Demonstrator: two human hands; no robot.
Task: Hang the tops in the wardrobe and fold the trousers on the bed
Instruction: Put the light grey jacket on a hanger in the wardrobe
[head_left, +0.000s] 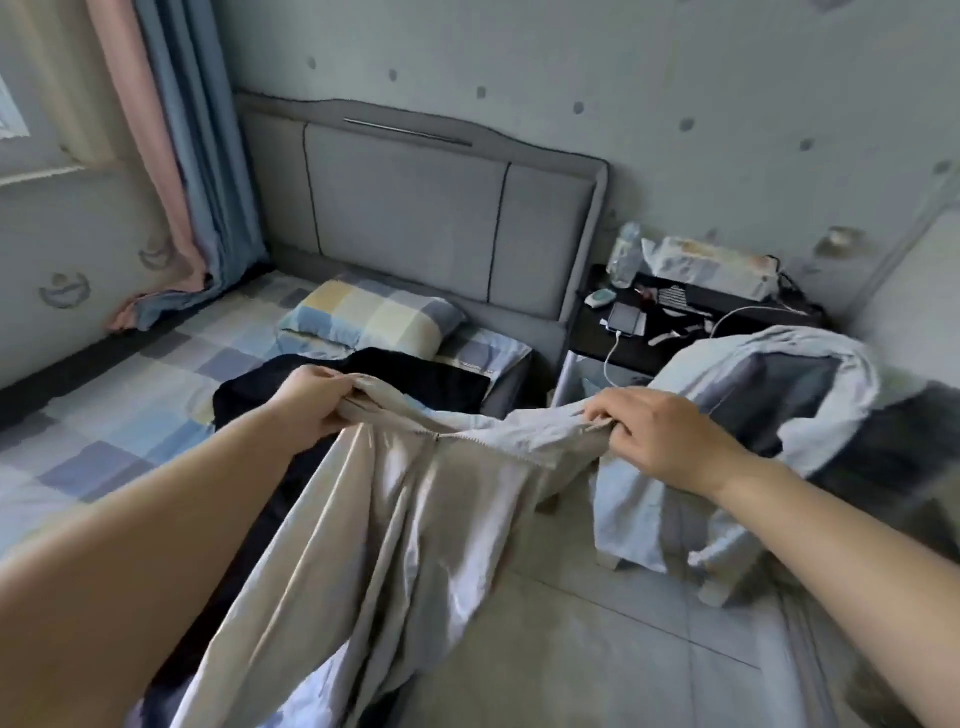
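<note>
I hold a pair of light beige trousers by the waistband, spread between both hands over the bed's right edge. My left hand grips the left end of the waistband. My right hand pinches the right end. The open zip fly sits between them and the legs hang down toward me. A dark navy garment lies flat on the checked bed behind the trousers. A pale blue and grey top is draped over a chair at the right.
A checked pillow lies by the grey headboard. A black bedside table holds a phone on a cable, a bottle and small items. Curtains hang at the left. Tiled floor lies beside the bed.
</note>
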